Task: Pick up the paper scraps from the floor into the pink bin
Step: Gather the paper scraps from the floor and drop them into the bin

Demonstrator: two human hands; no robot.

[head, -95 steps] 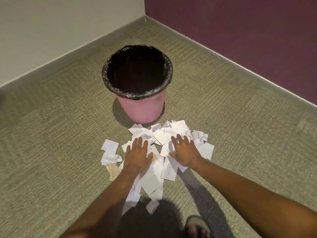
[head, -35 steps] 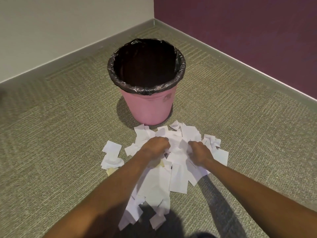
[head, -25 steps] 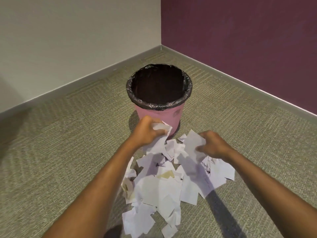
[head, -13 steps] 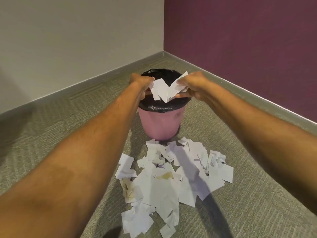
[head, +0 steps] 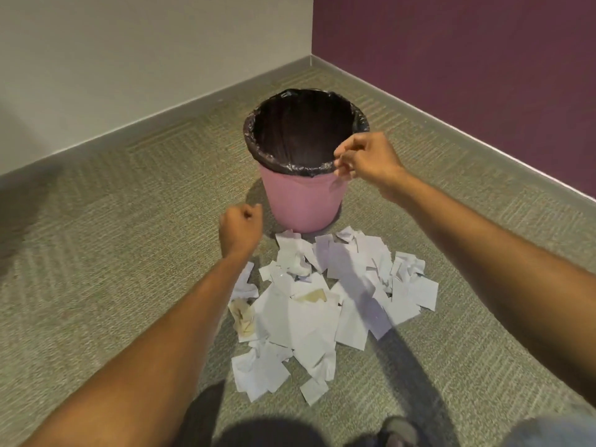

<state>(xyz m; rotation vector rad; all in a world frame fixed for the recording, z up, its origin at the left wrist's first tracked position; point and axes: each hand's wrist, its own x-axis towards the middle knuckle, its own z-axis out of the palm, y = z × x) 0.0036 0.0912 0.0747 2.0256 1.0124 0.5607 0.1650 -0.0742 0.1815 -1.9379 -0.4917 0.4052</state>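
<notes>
Many paper scraps (head: pixel 325 304) lie heaped on the carpet (head: pixel 96 253) just before the pink bin (head: pixel 303 201).
Light, thin and limp, they are best pinched in bunches at the heap's thick middle. Left hand (head: pixel 240 232) is curled closed, seemingly empty; right hand (head: pixel 367 161), loosely half-open by the bin rim, holds nothing.

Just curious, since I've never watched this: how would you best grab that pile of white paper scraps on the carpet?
Take the pile of white paper scraps at its thick, overlapping middle, from above, one of the hands closing in from each side. The pieces lie flat and loose, so scooping inward probably bunches them.
</notes>
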